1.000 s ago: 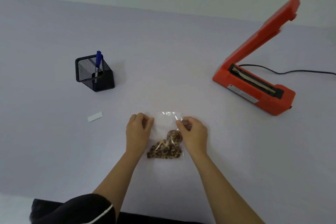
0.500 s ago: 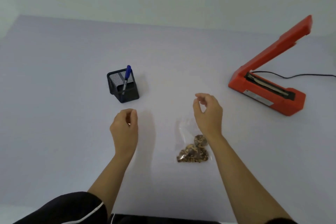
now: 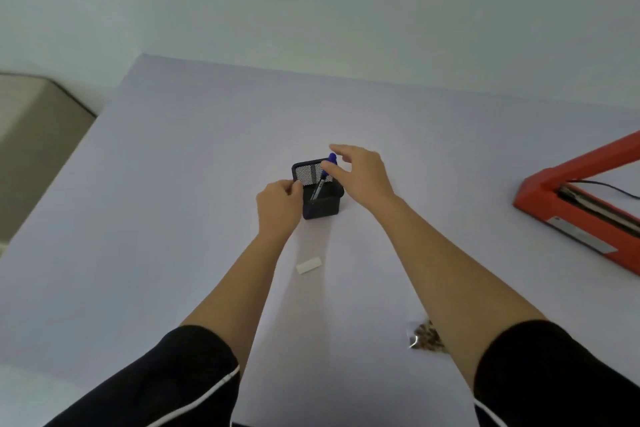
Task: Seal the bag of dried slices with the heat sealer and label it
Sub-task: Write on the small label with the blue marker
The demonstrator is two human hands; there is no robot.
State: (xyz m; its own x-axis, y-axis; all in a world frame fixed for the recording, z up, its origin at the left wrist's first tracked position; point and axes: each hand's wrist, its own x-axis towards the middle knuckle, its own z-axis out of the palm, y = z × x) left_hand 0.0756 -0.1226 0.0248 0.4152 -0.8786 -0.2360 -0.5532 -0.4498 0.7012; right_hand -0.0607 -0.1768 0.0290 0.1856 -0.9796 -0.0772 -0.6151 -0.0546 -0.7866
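Pale table (image 3: 173,218) — both hands at pen holder (image 3: 320,196), right hand (image 3: 360,173) seemingly open.

Black wire-mesh holder (image 3: 320,196), glossy red sealer casing (image 3: 568,215), clear shiny plastic bag (image 3: 420,338), matt table surface (image 3: 173,218)

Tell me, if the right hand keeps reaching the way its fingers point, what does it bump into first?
Most likely the blue pen standing in the black mesh holder. The right hand is open with its thumb and fingers around the pen's cap, though depth is hard to judge.
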